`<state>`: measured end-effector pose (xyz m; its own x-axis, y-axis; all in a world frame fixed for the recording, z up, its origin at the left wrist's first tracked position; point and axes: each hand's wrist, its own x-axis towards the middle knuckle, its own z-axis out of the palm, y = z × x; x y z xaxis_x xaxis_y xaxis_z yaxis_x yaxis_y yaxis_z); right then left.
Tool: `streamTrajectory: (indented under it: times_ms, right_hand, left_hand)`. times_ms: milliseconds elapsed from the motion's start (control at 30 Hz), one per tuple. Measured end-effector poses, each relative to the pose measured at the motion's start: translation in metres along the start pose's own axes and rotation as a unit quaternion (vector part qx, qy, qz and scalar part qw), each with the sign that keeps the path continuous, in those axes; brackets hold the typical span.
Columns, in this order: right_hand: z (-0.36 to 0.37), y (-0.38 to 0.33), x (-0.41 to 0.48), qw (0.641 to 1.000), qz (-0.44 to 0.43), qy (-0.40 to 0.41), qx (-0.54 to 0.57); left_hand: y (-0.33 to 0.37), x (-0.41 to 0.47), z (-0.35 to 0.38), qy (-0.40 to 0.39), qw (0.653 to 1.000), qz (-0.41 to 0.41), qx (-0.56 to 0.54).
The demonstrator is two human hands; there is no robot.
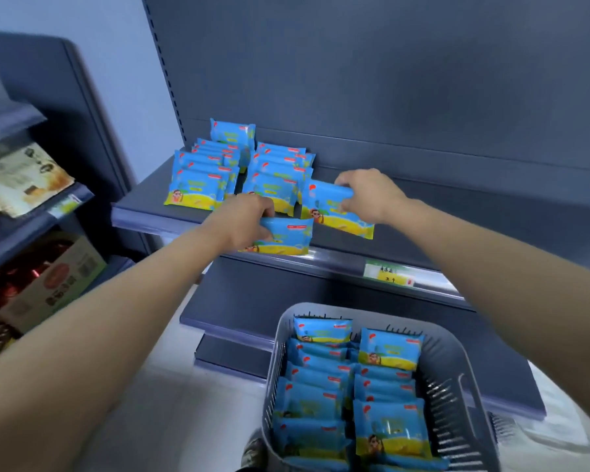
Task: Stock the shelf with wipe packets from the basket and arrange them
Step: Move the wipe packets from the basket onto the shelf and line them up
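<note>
My left hand grips a blue and yellow wipe packet by its left end, just above the front edge of the grey shelf. My right hand pinches a second wipe packet by its top edge, tilted over the shelf to the right of the stocked rows. Two rows of the same packets stand overlapping on the shelf's left part. Below, a grey slotted basket holds several more packets in two columns.
A price label sits on the shelf's front rail at the right. The shelf's right part is bare. A neighbouring rack at the left holds paper packs and a cardboard box. Lower grey shelves jut out under the stocked one.
</note>
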<state>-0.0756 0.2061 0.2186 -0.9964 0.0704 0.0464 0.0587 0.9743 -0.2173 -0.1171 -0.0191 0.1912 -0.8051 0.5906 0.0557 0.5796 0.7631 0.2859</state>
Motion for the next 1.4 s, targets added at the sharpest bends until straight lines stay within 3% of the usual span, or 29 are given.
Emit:
streamTrajectory:
  times_ms: [433, 833, 1033, 1400]
  right_hand:
    - [0.068, -0.061, 0.131, 0.996, -0.017, -0.081, 0.029]
    - [0.076, -0.062, 0.195, 0.998, -0.038, -0.023, -0.040]
    - [0.072, -0.051, 0.192, 0.999, -0.039, -0.022, -0.008]
    - [0.043, -0.024, 0.155, 0.997, -0.025, 0.067, -0.003]
  left_hand:
    - [-0.095, 0.052, -0.026, -0.008, 1.000, -0.008, -0.028]
    - [-0.124, 0.096, -0.016, -0.041, 0.998, 0.003, -0.051]
    - [-0.120, 0.119, -0.008, -0.056, 0.997, 0.009, -0.049]
    - [-0.098, 0.161, 0.013, -0.045, 0.997, 0.038, 0.044]
